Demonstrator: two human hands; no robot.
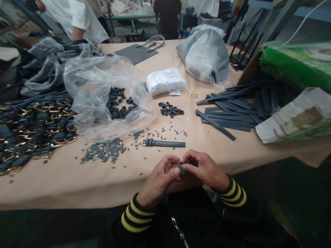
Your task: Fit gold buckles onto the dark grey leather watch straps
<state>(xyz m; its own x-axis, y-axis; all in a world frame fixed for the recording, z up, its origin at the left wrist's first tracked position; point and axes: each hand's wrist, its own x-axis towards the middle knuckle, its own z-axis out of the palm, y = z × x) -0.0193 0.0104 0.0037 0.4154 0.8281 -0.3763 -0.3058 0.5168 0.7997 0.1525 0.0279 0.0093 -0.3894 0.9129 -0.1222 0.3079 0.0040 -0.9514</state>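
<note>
Close to the table's front edge, my left hand [165, 172] and my right hand [203, 169] meet with fingers pinched around a small dark strap [181, 168]. Most of the strap is hidden by the fingers. Just beyond them lies a dark strap with a gold buckle [167, 143], flat on the brown table covering [207, 144]. Left of it spreads a pile of small dark pieces [104, 151], with others scattered around. Farther back is a small heap of dark strap loops [170, 109]. Two gold square rings [192, 95] lie right of the loops.
Long dark straps [227, 112] fan out at right beside a torn box [300, 115]. At left are many buckled straps [38, 131] and an open plastic bag [95, 86] of loops. A white packet [167, 81], a full bag [207, 55] and a tote [137, 51] stand behind. People are beyond.
</note>
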